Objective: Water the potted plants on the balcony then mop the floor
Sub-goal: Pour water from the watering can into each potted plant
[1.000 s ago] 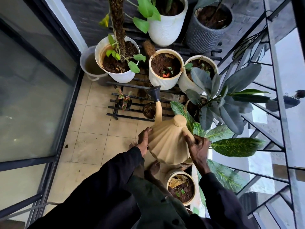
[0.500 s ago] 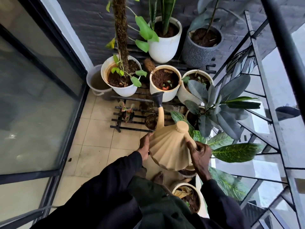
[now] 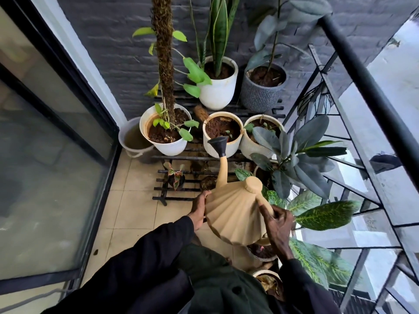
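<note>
Between the fingers: beige watering can (image 3: 233,214), tilted, its black rose (image 3: 218,141) ahead by the ribbed cream pot (image 3: 229,148).
Left hand (image 3: 199,211): fingers cup the can's side.
Right hand (image 3: 277,225): fingers curl round its handle.

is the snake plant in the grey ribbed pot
No, the snake plant grows from the smooth white pot; the grey ribbed pot beside it holds a dark-leaved plant.

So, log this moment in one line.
watering | left hand: holds watering can side | right hand: grips handle | spout: toward ribbed cream pot
</note>
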